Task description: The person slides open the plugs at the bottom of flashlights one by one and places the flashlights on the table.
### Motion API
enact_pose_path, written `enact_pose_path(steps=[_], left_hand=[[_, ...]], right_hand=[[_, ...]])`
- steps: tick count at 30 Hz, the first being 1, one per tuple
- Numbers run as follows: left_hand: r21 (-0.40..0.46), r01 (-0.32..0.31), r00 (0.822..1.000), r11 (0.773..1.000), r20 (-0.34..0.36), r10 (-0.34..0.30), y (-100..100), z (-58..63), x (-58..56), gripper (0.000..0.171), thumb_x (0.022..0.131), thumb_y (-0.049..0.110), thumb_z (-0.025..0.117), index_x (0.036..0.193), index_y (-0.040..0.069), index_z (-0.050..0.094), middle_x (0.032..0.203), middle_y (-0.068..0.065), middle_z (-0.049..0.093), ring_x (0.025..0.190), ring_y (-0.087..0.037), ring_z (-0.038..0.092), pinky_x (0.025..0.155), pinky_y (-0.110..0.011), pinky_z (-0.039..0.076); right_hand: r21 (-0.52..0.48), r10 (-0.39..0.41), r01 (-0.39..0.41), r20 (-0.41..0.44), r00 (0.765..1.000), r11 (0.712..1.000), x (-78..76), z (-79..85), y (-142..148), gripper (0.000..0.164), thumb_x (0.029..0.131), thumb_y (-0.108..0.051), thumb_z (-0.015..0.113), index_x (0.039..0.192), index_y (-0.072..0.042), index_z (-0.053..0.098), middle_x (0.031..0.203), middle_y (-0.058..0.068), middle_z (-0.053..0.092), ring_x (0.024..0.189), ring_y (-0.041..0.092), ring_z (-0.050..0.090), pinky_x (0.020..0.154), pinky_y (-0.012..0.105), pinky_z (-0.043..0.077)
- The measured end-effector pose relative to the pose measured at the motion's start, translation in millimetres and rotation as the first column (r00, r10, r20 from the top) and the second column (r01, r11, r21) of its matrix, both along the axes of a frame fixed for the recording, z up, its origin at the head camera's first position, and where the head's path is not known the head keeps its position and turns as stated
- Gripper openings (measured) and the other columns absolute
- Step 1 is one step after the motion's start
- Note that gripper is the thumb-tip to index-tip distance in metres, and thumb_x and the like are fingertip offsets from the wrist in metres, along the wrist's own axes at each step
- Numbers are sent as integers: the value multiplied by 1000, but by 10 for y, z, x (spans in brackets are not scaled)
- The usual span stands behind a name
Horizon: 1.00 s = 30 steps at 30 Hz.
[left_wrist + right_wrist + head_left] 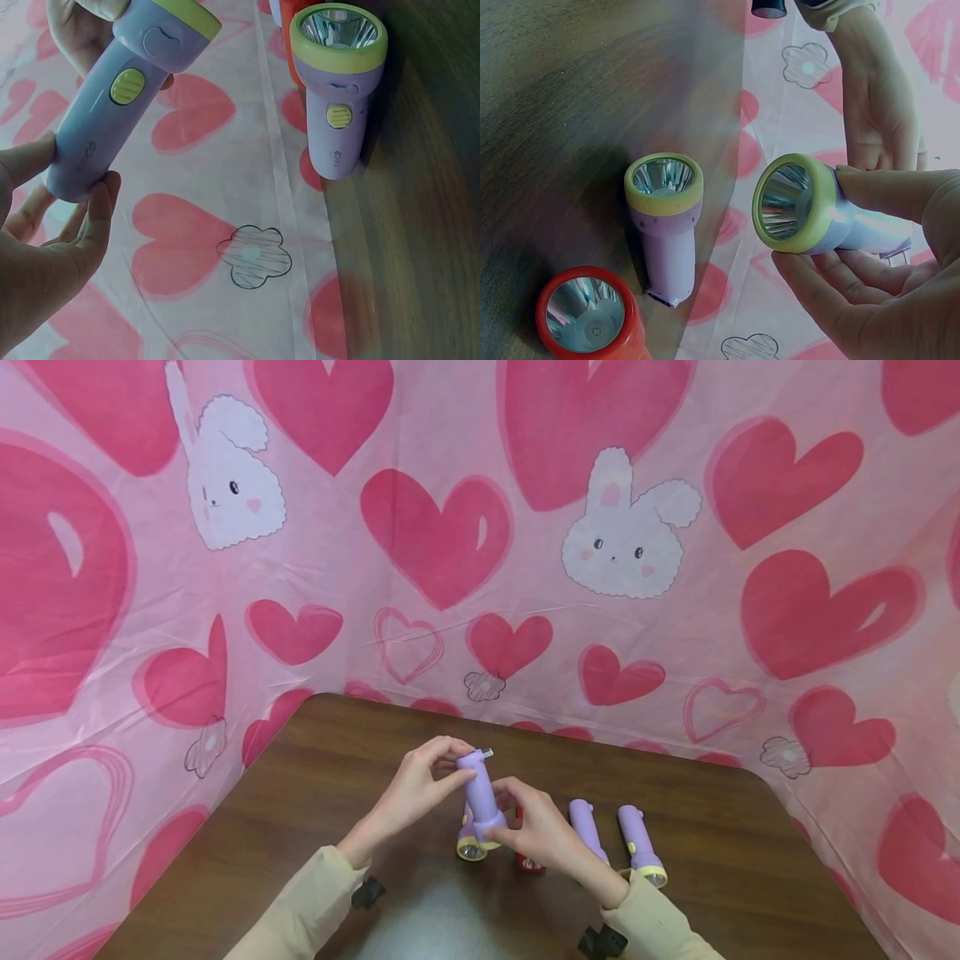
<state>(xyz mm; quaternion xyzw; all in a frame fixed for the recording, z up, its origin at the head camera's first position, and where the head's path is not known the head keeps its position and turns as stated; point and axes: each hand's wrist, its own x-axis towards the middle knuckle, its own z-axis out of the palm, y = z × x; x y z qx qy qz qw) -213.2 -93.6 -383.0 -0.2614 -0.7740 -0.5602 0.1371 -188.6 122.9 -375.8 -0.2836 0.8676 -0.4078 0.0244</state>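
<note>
Your left hand (420,785) pinches the tail of the raised purple flashlight (480,795) and your right hand (538,822) grips its head, left of the red flashlight (589,315), with two purple flashlights (637,837) lying to the red one's right

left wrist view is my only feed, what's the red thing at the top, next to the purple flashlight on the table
Observer: In the right wrist view it is a red flashlight whose rim is red too.
Operator: anything poking out of the held flashlight that i can't see
Observer: Yes, the head view shows metal prongs at its tail end.
Operator: how many more flashlights are over by the right forearm
Observer: The head view shows two purple ones there, one partly hidden behind the forearm and the other beside it.
</note>
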Motion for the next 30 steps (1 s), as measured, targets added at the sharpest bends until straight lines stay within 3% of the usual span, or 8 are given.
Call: enact_pose_path(steps=[12, 30], left_hand=[[-43, -15, 1000, 999, -13, 15, -1, 18, 16, 27, 85, 11, 77, 110, 8, 68, 113, -8, 68, 97, -20, 69, 89, -42, 59], [-73, -53, 998, 996, -30, 51, 2, -26, 3, 29, 85, 13, 77, 113, 11, 69, 110, -5, 69, 96, -17, 70, 88, -28, 59]], right_hand=[[-11, 8, -8, 0, 1000, 1000, 8, -13, 1, 48, 79, -8, 81, 120, 1, 57, 109, 17, 68, 97, 27, 66, 78, 36, 62], [-15, 8, -8, 11, 1000, 1000, 8, -28, -2, 49, 79, -10, 82, 120, 3, 58, 107, 17, 69, 96, 28, 66, 78, 39, 62]])
